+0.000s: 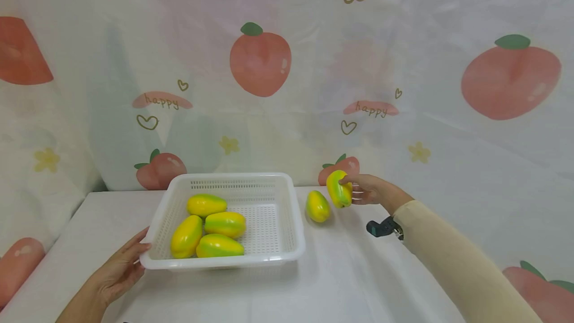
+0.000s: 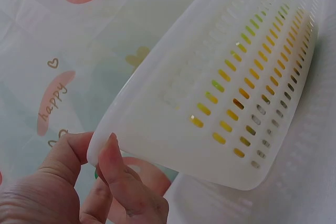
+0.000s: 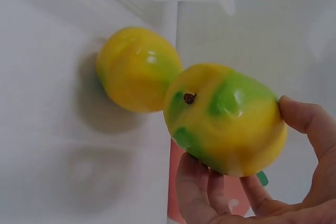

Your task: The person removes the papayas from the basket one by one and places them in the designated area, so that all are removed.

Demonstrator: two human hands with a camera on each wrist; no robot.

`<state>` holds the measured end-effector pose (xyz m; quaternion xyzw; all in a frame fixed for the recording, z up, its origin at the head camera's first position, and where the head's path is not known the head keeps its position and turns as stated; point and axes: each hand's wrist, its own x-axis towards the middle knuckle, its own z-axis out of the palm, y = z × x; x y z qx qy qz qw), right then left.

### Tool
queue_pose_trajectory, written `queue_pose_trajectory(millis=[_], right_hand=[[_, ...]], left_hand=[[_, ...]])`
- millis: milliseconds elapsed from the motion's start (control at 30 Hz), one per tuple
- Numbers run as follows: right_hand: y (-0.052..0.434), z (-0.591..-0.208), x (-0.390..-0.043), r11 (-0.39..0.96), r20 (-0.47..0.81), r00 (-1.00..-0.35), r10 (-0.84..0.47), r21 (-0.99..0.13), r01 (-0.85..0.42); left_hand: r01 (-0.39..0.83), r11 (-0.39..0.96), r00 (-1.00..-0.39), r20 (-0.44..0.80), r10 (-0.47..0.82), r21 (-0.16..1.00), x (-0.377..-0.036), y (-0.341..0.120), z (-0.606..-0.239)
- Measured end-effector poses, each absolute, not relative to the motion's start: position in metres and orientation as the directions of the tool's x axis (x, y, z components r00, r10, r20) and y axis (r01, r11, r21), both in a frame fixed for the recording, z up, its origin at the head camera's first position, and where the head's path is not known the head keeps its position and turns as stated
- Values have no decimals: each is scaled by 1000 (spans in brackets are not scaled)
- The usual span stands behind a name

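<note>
My right hand (image 1: 367, 189) grips a yellow-green papaya (image 1: 339, 189), raised above the table near its back edge. In the right wrist view, the thumb and fingers hold the papaya (image 3: 226, 121) from its sides, with its brown stem end showing. Just left of it a second papaya (image 1: 318, 207) lies on the table. A white plastic basket (image 1: 297, 223) stands farther left, its rim pinched at the near left corner by my left hand (image 1: 117, 273). Inside, several papayas (image 1: 225, 224) lie mostly in the left half. Through the slotted wall (image 2: 247, 108) their yellow shows in the left wrist view.
The white-covered table (image 1: 336, 283) ends at a hanging cloth (image 1: 287, 128) printed with peaches, hearts and flowers. A dark device (image 1: 381, 227) is worn on the right wrist. The basket's raised walls surround the papayas in it.
</note>
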<state>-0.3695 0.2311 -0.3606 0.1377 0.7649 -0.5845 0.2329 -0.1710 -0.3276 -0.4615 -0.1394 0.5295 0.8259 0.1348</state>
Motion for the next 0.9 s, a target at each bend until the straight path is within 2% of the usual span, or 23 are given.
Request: queue_pose_trajectory(millis=[533, 900], right_hand=[[240, -390, -388, 229, -562, -827, 15, -803, 550], [244, -416, -389, 235, -583, -811, 56, -781, 578]], left_hand=[[-362, -404, -929, -362, 79, 840, -172, -328, -462], [-349, -411, -934, -348, 81, 842, -172, -328, -463]])
